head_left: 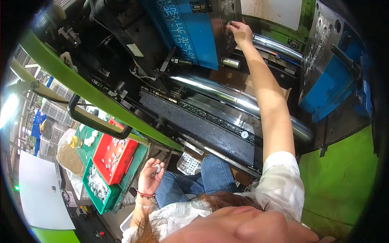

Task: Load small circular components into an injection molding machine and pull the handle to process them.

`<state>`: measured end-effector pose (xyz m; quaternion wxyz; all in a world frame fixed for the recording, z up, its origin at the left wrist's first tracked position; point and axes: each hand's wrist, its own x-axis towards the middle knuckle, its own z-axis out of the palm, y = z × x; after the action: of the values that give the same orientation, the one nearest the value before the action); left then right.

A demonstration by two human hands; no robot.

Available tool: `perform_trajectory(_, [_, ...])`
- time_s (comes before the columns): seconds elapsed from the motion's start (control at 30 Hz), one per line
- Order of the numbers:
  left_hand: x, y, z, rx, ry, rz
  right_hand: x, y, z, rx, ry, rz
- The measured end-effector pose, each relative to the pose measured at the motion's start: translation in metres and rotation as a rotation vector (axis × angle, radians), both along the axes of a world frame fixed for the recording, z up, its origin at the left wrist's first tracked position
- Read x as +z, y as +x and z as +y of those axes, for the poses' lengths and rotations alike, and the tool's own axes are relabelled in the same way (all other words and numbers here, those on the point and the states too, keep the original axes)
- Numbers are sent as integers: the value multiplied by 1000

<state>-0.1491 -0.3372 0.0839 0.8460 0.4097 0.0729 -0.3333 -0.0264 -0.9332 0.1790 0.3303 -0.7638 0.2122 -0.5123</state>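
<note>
My right arm reaches far into a moulding machine. At its end, my right hand (241, 33) has its fingers pinched together against the steel face (227, 44) of a blue mould half (188, 32). Whatever sits between those fingertips is too small to make out. Low on the left, in front of my body, my left hand (149, 176) is curled around a small round metal part (158, 169). A similar small round part (244, 134) lies on the machine's dark ledge, below my right forearm.
Shiny tie bars (214, 90) cross below my right arm. Another blue mould half (336, 81) stands at the right. To the left, a green door frame (93, 97) with a black handle (73, 107) borders a red tray (100, 154) and a green tray (106, 204), both holding small parts.
</note>
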Motion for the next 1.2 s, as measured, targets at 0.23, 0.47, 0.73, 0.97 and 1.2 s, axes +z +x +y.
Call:
perform_trajectory(0.23, [-2, 2, 5, 3, 4, 5, -18, 22, -10, 19, 69, -120])
perform_trajectory(0.47, [-8, 5, 13, 17, -5, 8, -14, 24, -3, 38, 190, -196])
perform_trajectory(0.73, [-10, 8, 6, 3, -13, 20, 3, 2, 7, -156, -38, -25])
perform_trajectory(0.97, [-6, 3, 10, 2, 31, 3, -16, 5, 28, -214, -109, -9])
perform_trajectory(1.2, [15, -7, -21, -143, 166, -141, -18, -17, 8, -29, -205, 299])
